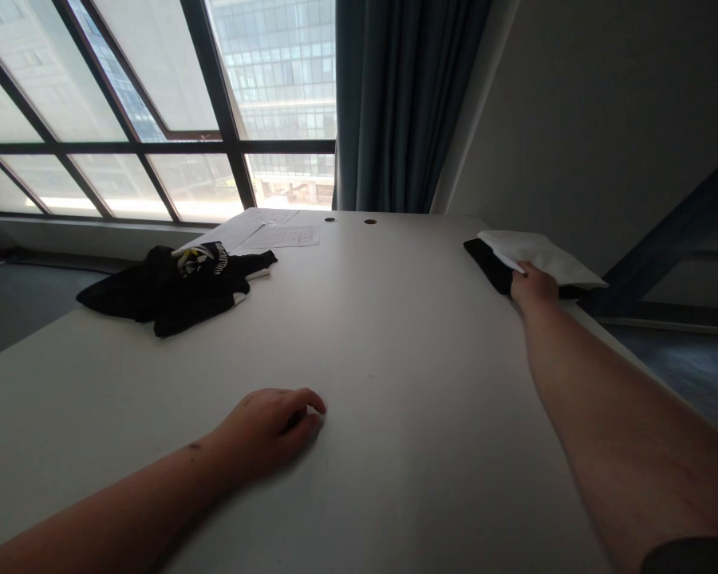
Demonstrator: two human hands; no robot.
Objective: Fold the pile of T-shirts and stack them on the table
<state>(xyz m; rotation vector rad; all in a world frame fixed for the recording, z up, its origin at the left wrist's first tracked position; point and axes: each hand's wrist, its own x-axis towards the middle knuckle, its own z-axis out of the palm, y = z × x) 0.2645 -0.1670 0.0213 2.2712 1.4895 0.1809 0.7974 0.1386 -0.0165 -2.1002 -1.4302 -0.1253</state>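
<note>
My right hand (536, 285) reaches to the right side of the table and grips the near edge of a white folded cloth (554, 253), fingers closed on it. Under that lies a black folded cloth (487, 263), partly covered. My left hand (275, 426) rests on the white table (359, 351) near the middle, its fingers loosely curled and a small gap between thumb and forefinger. Nothing shows in it. A crumpled black garment with a printed design (200, 279), probably a T-shirt, lies at the left, apart from both hands.
Printed paper sheets (287, 236) lie at the far left of the table. Two round cable holes (370, 222) sit near its far edge. Beyond stand a window (287, 96) and a dark blue curtain (395, 104). A slanted dark beam (682, 215) is at right.
</note>
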